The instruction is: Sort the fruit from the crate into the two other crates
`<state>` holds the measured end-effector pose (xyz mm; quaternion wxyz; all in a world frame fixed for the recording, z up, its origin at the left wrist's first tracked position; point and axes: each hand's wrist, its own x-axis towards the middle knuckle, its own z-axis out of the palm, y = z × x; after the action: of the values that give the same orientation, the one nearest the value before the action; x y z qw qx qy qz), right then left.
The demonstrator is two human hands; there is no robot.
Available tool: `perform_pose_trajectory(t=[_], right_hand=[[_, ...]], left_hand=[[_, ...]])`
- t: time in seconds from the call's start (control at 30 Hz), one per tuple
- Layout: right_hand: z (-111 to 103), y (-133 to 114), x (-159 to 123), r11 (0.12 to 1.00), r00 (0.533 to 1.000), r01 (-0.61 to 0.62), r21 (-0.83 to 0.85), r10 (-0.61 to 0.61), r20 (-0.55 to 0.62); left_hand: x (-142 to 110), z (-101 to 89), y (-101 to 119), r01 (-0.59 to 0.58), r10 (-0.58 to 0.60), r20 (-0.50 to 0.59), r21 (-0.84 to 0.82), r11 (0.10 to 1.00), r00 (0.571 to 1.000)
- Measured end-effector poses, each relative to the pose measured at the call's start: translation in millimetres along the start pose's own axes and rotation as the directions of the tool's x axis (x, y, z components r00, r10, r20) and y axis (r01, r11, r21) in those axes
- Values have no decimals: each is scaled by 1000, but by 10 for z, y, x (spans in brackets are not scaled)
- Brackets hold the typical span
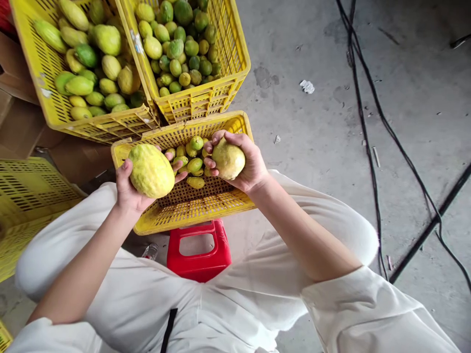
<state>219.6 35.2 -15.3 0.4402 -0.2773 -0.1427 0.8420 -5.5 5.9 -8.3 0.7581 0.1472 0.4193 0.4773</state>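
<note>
In my left hand (128, 193) rests a large, bumpy yellow-green citrus fruit (151, 170), with the thumb at its left side and the fingertips showing on its right. My right hand (247, 162) curls around a smaller, smoother pale yellow citrus fruit (228, 159). Both hands are over a low yellow plastic crate (206, 212) between my knees. Several small yellow-green citrus fruits (195, 165) lie in its far part, partly hidden by my fingers. The near part of its perforated bottom shows bare.
Two yellow crates stand beyond: the left crate (93, 128) holds larger citrus, the right crate (211, 100) small green ones. A red plastic stool (198, 267) sits under the low crate. Another yellow crate (31, 189) is at left. Black cables (371, 142) cross the floor at right.
</note>
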Motion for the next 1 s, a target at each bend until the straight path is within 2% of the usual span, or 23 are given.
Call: perform_pose_trajectory(t=[0.2,0.33,0.43,0.53,0.7,0.9,1.0], right_hand=[[36,-13,-9,1000,999,-18,-17,17,-39],[53,-43,-20,998,990,-58,1,57,-133],[69,-50,-26,994,981,-101,39,106,-160],[72,-28,-16,990,983,-118,71,127,-132],[22,12,21,992,992,-126,22,126,2],[-32,-11,40,992,989,-129,13,129,-74],[-38,-20,39,993,990,-122,5,122,-73]], left_hand=[[-2,14,85,54,-56,-75,-28,998,996],[16,46,89,40,-47,-166,-45,998,985],[44,34,51,18,-23,-212,-25,1000,977],[61,-6,22,7,-3,-190,18,1000,982],[46,-41,16,-43,52,-130,72,997,990],[68,-64,-16,-109,118,-120,79,991,986],[81,-62,-9,-130,138,-105,84,988,985]])
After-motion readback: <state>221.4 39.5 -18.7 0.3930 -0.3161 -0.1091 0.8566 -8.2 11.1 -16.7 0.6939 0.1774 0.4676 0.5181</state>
